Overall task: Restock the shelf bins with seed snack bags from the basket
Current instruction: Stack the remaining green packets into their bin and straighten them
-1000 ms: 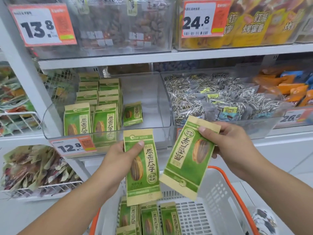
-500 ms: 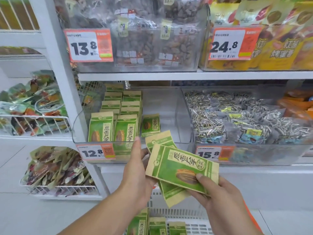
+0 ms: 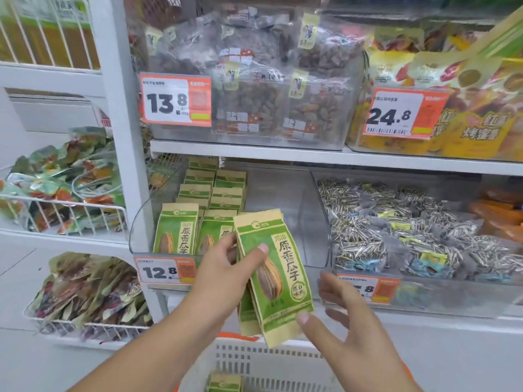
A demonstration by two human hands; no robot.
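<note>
My left hand (image 3: 226,274) holds two stacked green seed snack bags (image 3: 278,278) upright, thumb across the front one, just in front of the clear shelf bin (image 3: 285,222). My right hand (image 3: 348,315) is beside them with fingers spread; its thumb touches the front bag's lower right edge. In the bin's left part stand rows of the same green bags (image 3: 175,230); its right part is bare. The white basket (image 3: 271,360) is below my hands, with one green bag (image 3: 225,382) showing at its bottom.
A bin of striped sunflower seed packs (image 3: 410,236) sits right of the green bags' bin. Bins of nuts (image 3: 254,89) and yellow packs (image 3: 452,114) fill the shelf above. Wire baskets of mixed snack bags (image 3: 68,182) hang at the left past a white post (image 3: 124,137).
The bag from my right hand has joined the one in my left, and both now stand upright together. My right hand has let go and opened. The view has risen toward the shelf.
</note>
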